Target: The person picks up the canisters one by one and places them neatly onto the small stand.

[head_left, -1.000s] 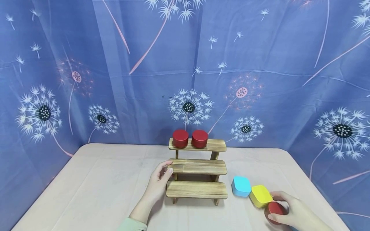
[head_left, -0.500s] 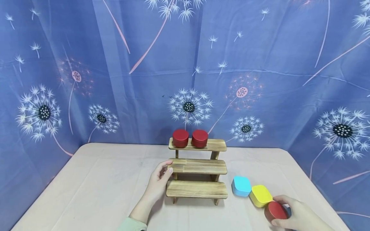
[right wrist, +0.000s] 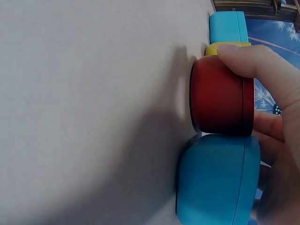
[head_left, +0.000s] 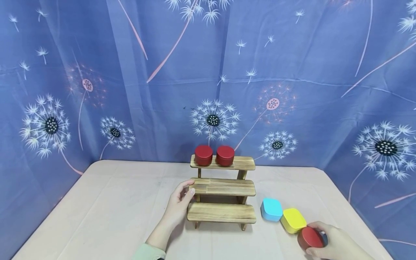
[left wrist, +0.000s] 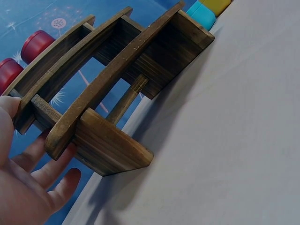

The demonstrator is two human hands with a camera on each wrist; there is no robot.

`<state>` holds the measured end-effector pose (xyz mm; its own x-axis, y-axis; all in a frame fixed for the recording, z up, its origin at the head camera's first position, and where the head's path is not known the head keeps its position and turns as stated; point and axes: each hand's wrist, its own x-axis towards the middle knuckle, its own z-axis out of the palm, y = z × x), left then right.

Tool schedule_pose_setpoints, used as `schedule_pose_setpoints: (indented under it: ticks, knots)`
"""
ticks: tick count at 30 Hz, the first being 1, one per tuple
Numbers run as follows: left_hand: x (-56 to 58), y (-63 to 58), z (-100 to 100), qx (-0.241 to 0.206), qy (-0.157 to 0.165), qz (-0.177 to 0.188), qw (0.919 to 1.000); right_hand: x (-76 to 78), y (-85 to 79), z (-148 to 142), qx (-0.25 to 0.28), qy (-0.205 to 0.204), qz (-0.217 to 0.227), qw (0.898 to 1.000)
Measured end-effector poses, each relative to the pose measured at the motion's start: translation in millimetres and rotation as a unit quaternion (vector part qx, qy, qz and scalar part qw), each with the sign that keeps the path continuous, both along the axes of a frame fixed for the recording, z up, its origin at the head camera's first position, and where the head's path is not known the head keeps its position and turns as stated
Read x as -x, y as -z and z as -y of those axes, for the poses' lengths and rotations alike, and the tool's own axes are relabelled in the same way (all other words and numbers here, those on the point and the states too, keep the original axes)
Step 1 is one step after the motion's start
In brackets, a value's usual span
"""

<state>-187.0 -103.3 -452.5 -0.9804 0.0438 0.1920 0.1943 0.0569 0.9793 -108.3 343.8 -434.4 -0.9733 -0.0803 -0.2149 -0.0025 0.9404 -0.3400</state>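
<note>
My left hand [head_left: 177, 206] holds the left end of the middle step of a three-tier wooden display stand [head_left: 222, 213]. Its thumb lies at the step's edge, and the other fingers spread below in the left wrist view. At the lower right, my right hand [head_left: 334, 240] grips a round red lidded tin [head_left: 310, 238] between thumb and fingers. That tin stands on the table, against a yellow square tin [head_left: 293, 220]. In the right wrist view, a blue tin [right wrist: 213, 180] sits right beside the red one, under the palm; the head view mostly hides it.
Two round red tins [head_left: 203, 156] stand side by side on the stand's top step. A light blue square tin [head_left: 271, 209] lies between the stand and the yellow tin. Behind the pale tabletop [head_left: 113, 202] hangs a blue dandelion-print curtain [head_left: 156, 119].
My right hand's fingers have shifted slightly right and toward me around the red tin, and more of its lid shows. My left hand keeps its hold on the stand.
</note>
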Motion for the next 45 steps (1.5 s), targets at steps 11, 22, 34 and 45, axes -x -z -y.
schedule_pose_setpoints:
  ticks: [11,22,34,45]
  knots:
    - [-0.2,-0.8,0,-0.003,-0.001,0.005,1.0000,1.3,-2.5,-6,0.014,-0.013,-0.011,1.000]
    - [-0.4,-0.2,0,-0.006,0.002,0.005,1.0000,-5.5,-1.0,-14,0.064,-0.067,-0.085,0.992]
    - [0.8,1.1,0,0.007,-0.007,0.002,1.0000,-3.2,-19.5,-13,0.034,-0.049,-0.059,0.996]
    - [0.2,1.5,0,0.007,-0.009,-0.008,0.9999,-2.6,-26.9,-11,0.025,-0.045,-0.091,0.995]
